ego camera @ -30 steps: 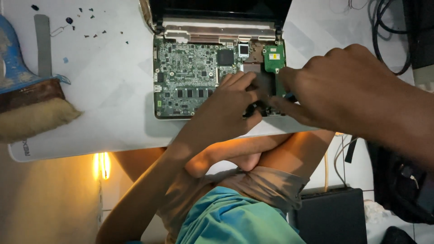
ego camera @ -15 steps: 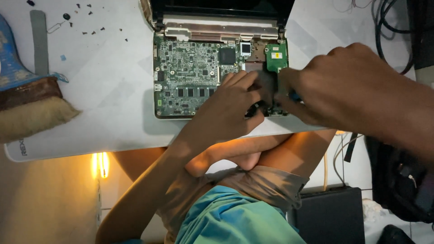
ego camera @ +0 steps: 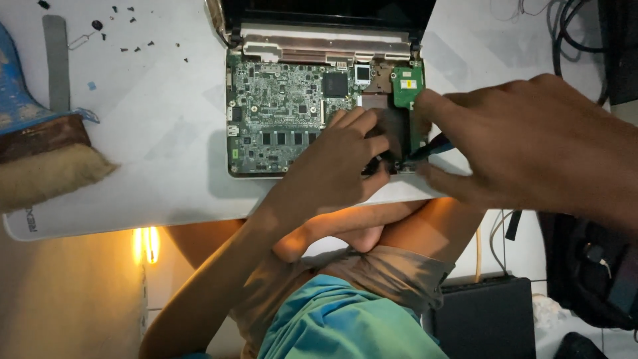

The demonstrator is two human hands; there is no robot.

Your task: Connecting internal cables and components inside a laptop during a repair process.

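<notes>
An opened small laptop with its green circuit board point(ego camera: 286, 113) bared lay on the white tabletop point(ego camera: 166, 159), its dark hinged screen point(ego camera: 325, 13) folded back at the far edge. The left hand point(ego camera: 332, 166) rested on the near right part of the board, fingers bent down and pressed around a dark flat part point(ego camera: 392, 129) beside the smaller green daughter card point(ego camera: 407, 83); whether it pinched anything could not be told, since the fingertips were hidden under the knuckles. The right hand point(ego camera: 525, 146) came in from the right, thumb and forefinger closed tight on a thin blue-handled tool point(ego camera: 432, 146), whose tip met the board's near right corner, just beside the left fingers. Far to the left lay a wide brush with pale bristles and a brown and blue handle point(ego camera: 40, 166), and a few tiny black screws point(ego camera: 129, 30) were scattered near the far left edge. Black cables point(ego camera: 571, 33) ran at the far right. Under the table edge showed bare knees and teal shorts point(ego camera: 332, 319)
</notes>
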